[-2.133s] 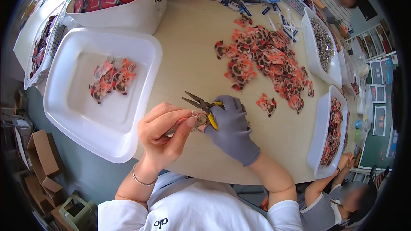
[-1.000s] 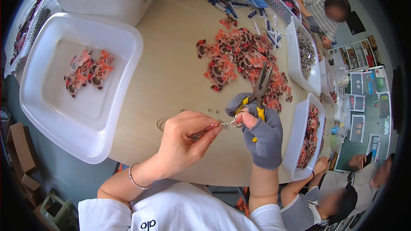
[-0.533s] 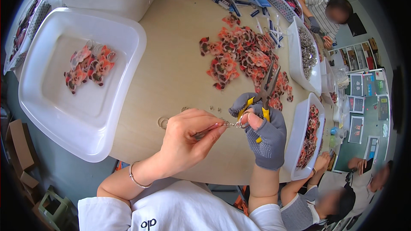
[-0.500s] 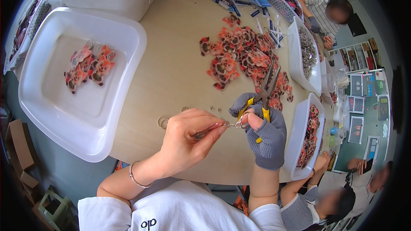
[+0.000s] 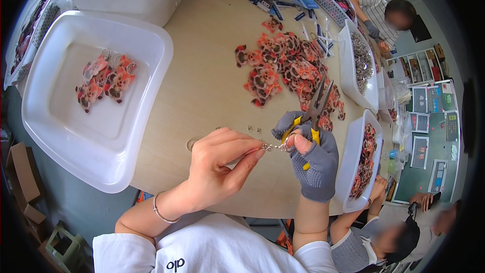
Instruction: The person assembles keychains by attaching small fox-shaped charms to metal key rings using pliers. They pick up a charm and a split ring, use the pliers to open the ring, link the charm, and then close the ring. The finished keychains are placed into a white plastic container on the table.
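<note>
My bare left hand (image 5: pixel 220 164) pinches one end of a small metal chain (image 5: pixel 273 147) between thumb and fingertips. What else sits inside that pinch is mostly hidden. My right hand (image 5: pixel 316 164), in a grey dotted fingerless glove, holds pliers (image 5: pixel 316 108) with yellow grips, jaws pointing up and away. Its thumb and finger also grip a metal ring (image 5: pixel 289 142) at the chain's other end, so the chain spans both hands. Beyond the pliers lies a pile of red-and-brown animal-shaped charms (image 5: pixel 295 60). Several small metal bits (image 5: pixel 254 130) and a loose ring (image 5: pixel 190 144) lie near my left hand.
A white tub (image 5: pixel 96 136) at left holds several charms with rings. On the right stand a bin of metal fittings (image 5: pixel 361 65) and a bin of charms (image 5: pixel 364 164). A large white basket (image 5: pixel 126 0) is at the far left. Other people sit along the right.
My left hand has shifted slightly left and turned a little, its fingers now covering more of the loose ring on the table. The right hand and pliers have barely moved.
</note>
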Tool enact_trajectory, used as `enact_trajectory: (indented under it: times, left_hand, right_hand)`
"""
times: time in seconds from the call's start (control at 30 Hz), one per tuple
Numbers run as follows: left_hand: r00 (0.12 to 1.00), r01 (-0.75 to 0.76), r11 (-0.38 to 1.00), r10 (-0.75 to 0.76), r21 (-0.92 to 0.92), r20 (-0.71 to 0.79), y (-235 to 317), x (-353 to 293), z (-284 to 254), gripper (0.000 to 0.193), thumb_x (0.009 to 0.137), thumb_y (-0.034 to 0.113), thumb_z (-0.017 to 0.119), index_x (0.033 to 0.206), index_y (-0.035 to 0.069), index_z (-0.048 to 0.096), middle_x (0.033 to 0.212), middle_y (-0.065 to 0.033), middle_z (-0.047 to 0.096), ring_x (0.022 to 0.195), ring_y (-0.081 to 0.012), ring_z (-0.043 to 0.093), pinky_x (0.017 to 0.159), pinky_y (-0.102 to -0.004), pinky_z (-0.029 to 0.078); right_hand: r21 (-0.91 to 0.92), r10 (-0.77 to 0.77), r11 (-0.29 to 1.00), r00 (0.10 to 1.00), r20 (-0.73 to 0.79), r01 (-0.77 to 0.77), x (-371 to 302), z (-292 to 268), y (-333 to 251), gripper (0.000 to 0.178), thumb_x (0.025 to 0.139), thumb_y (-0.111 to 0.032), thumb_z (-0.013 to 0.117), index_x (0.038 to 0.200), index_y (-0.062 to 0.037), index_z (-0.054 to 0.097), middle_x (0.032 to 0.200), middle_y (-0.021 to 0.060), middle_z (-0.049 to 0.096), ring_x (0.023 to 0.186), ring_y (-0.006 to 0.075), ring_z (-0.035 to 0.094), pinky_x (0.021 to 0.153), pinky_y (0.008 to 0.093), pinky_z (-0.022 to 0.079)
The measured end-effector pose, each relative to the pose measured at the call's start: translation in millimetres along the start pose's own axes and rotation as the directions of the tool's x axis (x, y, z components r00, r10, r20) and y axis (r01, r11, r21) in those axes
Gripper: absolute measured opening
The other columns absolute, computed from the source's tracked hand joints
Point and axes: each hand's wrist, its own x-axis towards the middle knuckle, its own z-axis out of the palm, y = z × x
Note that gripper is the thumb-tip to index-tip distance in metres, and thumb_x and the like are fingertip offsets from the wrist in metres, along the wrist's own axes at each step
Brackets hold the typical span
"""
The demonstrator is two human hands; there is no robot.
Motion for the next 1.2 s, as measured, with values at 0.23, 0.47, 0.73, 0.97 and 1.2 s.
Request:
enact_trajectory:
  times: [0.23,0.47,0.73,0.97,1.2]
  left_hand:
    - [0.988,-0.141,0.988,0.145,0.058,-0.052,0,-1,-3,0.014,0.072,-0.006,0.071,0.085,0.0,0.07,0.079,-0.0103,0.068,0.064,-0.0197,0.057,0.057,-0.0287,0.045]
    - [0.903,-0.425,0.897,0.429,0.119,-0.006,-1,2,-19,0.012,0.074,-0.001,0.068,0.087,-0.001,0.071,0.082,-0.0099,0.069,0.065,-0.0198,0.057,0.057,-0.028,0.047]
    - [0.866,-0.498,0.85,0.497,0.172,0.05,2,4,-22,0.012,0.077,0.003,0.066,0.088,0.001,0.072,0.081,-0.0085,0.07,0.066,-0.0208,0.057,0.057,-0.0275,0.047]
    - [0.847,-0.529,0.804,0.522,0.273,0.102,7,4,-22,0.028,0.069,-0.004,0.062,0.094,0.002,0.072,0.09,-0.0062,0.07,0.07,-0.0188,0.059,0.056,-0.0268,0.049]
    - [0.85,-0.522,0.793,0.515,0.315,0.111,7,2,-22,0.027,0.072,-0.003,0.062,0.096,0.003,0.072,0.092,-0.0053,0.07,0.073,-0.0185,0.061,0.059,-0.0266,0.05]
  right_hand:
    - [-0.081,-0.008,0.997,1.0,-0.001,0.008,-10,0,-2,0.018,0.084,-0.011,0.061,0.086,0.006,0.067,0.106,0.0111,0.058,0.091,0.0166,0.054,0.082,0.0297,0.042]
    - [-0.605,-0.231,0.732,0.949,0.213,0.314,-33,-7,-8,0.023,0.079,-0.02,0.07,0.082,0.0023,0.065,0.102,0.0126,0.057,0.089,0.026,0.055,0.078,0.0358,0.043]
    - [-0.805,-0.295,0.263,0.839,0.458,0.532,-40,-9,-11,0.026,0.07,-0.021,0.076,0.072,-0.0027,0.058,0.098,0.0118,0.056,0.087,0.0297,0.054,0.073,0.0419,0.042]
    - [-0.813,-0.337,0.201,0.818,0.467,0.547,-43,-6,-8,0.024,0.067,-0.02,0.076,0.071,-0.0043,0.058,0.093,0.0121,0.055,0.083,0.0285,0.054,0.068,0.0401,0.041]
    - [-0.816,-0.35,0.204,0.819,0.455,0.541,-46,-4,-6,0.023,0.066,-0.018,0.076,0.07,-0.0049,0.059,0.087,0.0103,0.054,0.075,0.027,0.053,0.064,0.039,0.041]
